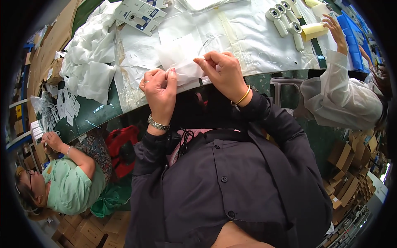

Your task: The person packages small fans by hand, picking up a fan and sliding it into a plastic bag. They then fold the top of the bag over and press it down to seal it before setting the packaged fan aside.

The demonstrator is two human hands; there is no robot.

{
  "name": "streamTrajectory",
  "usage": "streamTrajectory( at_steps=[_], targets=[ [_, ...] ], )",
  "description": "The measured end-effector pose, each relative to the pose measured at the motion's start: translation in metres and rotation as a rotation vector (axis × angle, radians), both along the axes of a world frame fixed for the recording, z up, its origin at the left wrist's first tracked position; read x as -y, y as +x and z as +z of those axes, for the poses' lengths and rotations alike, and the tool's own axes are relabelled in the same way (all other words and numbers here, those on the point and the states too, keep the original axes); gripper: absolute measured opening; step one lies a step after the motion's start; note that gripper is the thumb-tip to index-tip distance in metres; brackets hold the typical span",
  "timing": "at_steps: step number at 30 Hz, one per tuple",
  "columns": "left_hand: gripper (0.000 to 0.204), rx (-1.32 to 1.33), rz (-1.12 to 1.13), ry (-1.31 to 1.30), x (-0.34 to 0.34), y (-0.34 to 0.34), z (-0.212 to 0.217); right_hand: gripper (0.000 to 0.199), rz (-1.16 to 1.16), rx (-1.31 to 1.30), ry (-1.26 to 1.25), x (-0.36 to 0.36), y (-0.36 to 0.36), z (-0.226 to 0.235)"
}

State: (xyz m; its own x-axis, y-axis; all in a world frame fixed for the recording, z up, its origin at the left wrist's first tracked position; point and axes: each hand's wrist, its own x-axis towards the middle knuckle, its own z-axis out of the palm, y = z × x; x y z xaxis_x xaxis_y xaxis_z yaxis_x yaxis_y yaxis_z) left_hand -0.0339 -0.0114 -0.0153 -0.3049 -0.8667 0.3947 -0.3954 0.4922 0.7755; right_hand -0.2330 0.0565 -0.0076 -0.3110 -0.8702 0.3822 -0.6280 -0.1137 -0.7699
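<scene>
A thin, translucent white bag is stretched between my hands at the front edge of the worktable. My left hand is closed, pinching the bag's left side between thumb and fingers. On the other side, my right hand pinches the bag's upper right edge with thumb and forefinger. White sheeting covers the table beneath. Past my right hand lie several white handheld devices with round, dark-centred heads and short handles; their exact kind is unclear.
Crumpled white bags are heaped at the left, with flat printed cartons behind. A co-worker in green works at the left; another in a white sleeve reaches by a blue bin. Cardboard boxes stand at the right.
</scene>
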Motion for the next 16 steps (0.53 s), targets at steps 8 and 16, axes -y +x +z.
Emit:
streamTrajectory(
  at_steps=[8,16],
  targets=[
    [0.028,0.25,0.086,-0.098,0.008,-0.007,-0.007,0.026,-0.081,0.115,0.109,0.009,0.003,0.001],
    [0.03,0.287,0.111,-0.164,0.014,-0.02,-0.011,0.023,-0.107,0.036,0.082,0.011,-0.008,0.005]
  ],
)
